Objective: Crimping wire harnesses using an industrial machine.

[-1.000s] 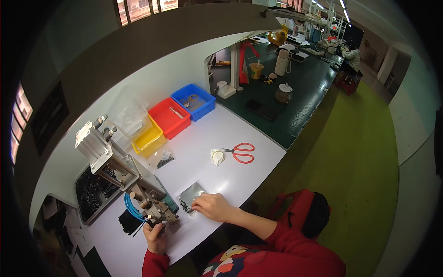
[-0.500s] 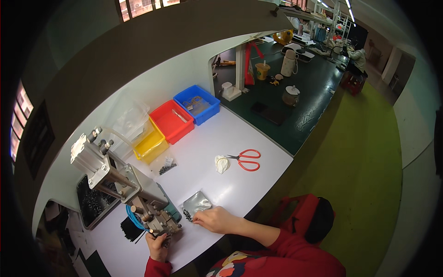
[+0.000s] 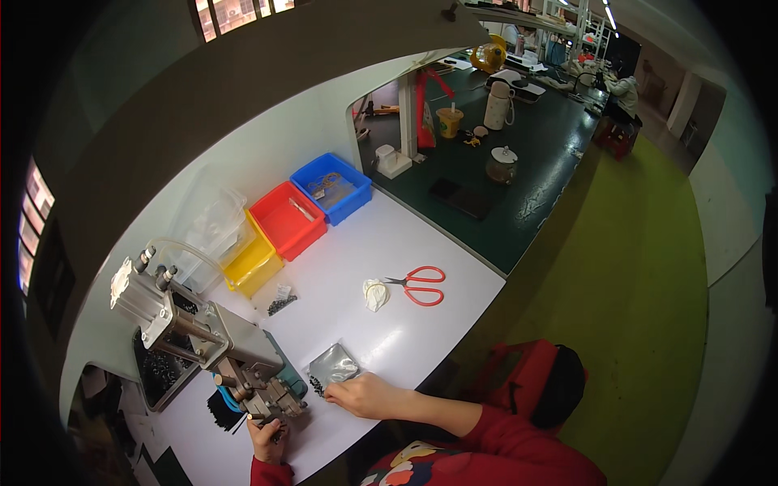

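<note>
My left hand [image 3: 266,441] is closed at the front end of the metal fixture [image 3: 267,397] of a small bench press [image 3: 190,324]. Something dark shows by its thumb and fingers, too small to make out. My right hand [image 3: 362,395] lies on the white table with its fingers pinched together, at the edge of a clear plastic bag [image 3: 334,363]. Small black parts [image 3: 316,385] lie at the bag's mouth, beside the fingertips. What the right fingers hold, if anything, is hidden.
Black strips [image 3: 224,411] and a tray of black parts [image 3: 166,368] lie by the press. Yellow [image 3: 253,263], red [image 3: 288,220] and blue [image 3: 332,188] bins line the back. Red-handled scissors [image 3: 423,286] lie beside a crumpled white piece [image 3: 375,296]. A dark green table [image 3: 478,235] adjoins.
The whole view has shifted slightly, so the bench contents sit a little further left. Both hands stay at the same places, the left at the press fixture and the right by the bag.
</note>
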{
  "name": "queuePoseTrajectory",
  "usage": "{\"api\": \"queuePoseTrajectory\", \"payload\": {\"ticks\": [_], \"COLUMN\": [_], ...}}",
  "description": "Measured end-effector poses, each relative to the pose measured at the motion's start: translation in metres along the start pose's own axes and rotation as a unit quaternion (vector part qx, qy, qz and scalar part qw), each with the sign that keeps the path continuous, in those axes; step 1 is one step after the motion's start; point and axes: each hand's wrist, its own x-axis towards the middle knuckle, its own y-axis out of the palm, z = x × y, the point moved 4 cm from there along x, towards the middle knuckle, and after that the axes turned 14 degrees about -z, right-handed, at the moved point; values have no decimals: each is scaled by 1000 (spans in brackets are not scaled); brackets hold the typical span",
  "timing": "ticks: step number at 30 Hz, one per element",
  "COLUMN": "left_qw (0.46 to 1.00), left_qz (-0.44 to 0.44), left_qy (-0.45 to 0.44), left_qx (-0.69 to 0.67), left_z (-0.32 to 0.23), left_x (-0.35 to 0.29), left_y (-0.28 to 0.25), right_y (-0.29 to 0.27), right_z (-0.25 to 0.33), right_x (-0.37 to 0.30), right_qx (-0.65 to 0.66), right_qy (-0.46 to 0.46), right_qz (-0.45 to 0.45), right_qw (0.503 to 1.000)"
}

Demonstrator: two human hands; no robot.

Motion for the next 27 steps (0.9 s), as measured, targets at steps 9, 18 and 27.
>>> {"api": "queuePoseTrajectory", "payload": {"ticks": [9,18,27], "left_qw": [999,999,995], "left_qz": [12,24,27], "left_qy": [36,-12,26], "left_qx": [39,-20,88], "left_z": [2,-1,-1], "left_x": [4,-10,11], "left_y": [-4,-8,2], "right_y": [-1,1,8], "right_z": [4,8,12], "right_x": [5,1,30], "right_qx": [-7,-18,146], "right_qy": [-13,-1,179], "right_qz": [-3,22,-7], "right_qw": [1000,1000,973]}}
